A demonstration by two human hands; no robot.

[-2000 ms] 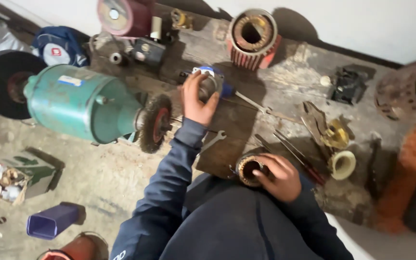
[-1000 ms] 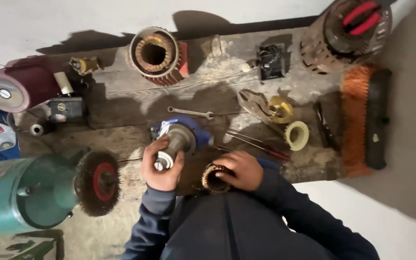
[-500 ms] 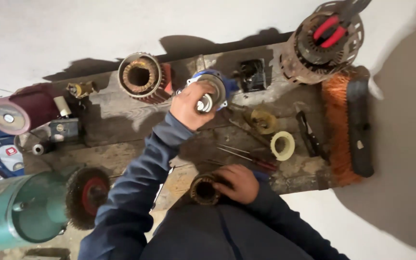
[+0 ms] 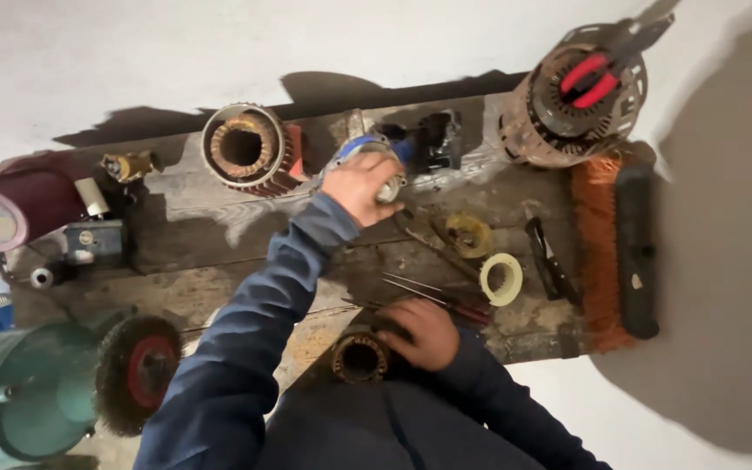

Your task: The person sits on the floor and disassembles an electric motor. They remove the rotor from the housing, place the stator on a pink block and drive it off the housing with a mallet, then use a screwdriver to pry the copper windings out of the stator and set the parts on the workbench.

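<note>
Over by the wall my left hand [image 4: 360, 187] had just carried the blue-capped motor part [image 4: 374, 157] up the plank [image 4: 202, 218] — fist shut round it — while my right hand [image 4: 424, 331] stayed gripping the small stator [image 4: 359, 357] near my lap.

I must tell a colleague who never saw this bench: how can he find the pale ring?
Start at the long orange brush on the wooden board's right end. Just left of it lies the ring, flat, beyond the right hand. It alone is cream with an open middle; the roll above is yellowish.
</note>
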